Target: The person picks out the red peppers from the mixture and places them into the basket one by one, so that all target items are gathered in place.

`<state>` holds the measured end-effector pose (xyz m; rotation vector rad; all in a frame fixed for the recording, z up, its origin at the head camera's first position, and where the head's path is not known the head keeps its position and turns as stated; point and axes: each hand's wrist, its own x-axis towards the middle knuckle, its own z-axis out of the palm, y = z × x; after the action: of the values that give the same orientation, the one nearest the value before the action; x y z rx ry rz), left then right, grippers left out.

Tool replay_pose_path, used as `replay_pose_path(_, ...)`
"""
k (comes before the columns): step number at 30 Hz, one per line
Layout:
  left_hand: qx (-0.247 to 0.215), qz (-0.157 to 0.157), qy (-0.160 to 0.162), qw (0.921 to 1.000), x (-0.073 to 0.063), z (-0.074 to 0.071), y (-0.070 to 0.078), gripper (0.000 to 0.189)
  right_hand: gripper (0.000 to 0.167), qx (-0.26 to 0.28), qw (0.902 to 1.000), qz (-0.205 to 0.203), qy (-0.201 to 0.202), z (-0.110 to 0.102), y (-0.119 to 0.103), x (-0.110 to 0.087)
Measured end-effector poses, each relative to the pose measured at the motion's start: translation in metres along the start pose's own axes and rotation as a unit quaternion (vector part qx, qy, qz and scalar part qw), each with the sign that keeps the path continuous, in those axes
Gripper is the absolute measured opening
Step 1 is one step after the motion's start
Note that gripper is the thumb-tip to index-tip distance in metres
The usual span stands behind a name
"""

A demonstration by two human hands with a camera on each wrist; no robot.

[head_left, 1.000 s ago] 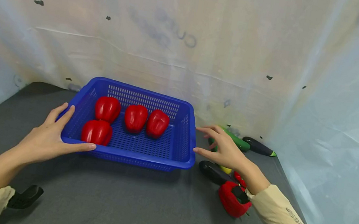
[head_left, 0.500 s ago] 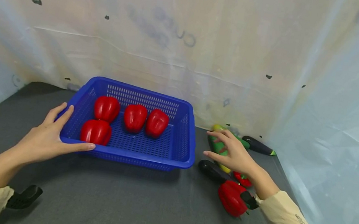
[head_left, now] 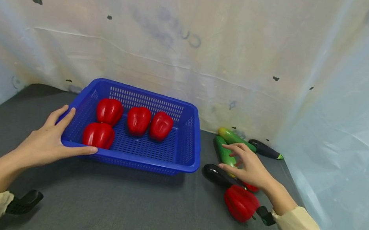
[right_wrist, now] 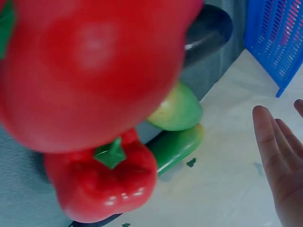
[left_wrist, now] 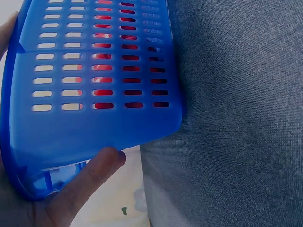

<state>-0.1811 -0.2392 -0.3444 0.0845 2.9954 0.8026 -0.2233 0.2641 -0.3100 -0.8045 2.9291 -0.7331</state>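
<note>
I find the basket (head_left: 149, 161) unmoved, four peppers (head_left: 138, 121) inside; my left hand (head_left: 44, 144) grips its near-left corner. My right hand (head_left: 249, 168), now farther off, fingers parted, holds nothing above the cucumber (head_left: 225, 155); work likely shifts there.

- A small screened-off work area; the kind of room around it is hidden.
- Translucent plastic sheeting (head_left: 219, 25) with faded prints walls the far, left and right sides.
- Dark grey cloth (head_left: 127, 210) lies flat between.
</note>
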Motion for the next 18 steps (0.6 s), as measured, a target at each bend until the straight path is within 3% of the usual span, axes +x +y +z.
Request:
replay_pose_path(12, 0.001, -0.006, -0.002, 1.0, 0.001, 0.001, 0.0, 0.123, 0.055, -0.01, 0.9999, 0.001, 0.003, 0.003, 0.016, -0.018)
replay_pose_path(18, -0.002, -0.007, -0.002, 1.0, 0.001, 0.0, 0.0, 0.123, 0.058, -0.019, 0.9993, 0.021, -0.024, 0.001, 0.02, -0.027)
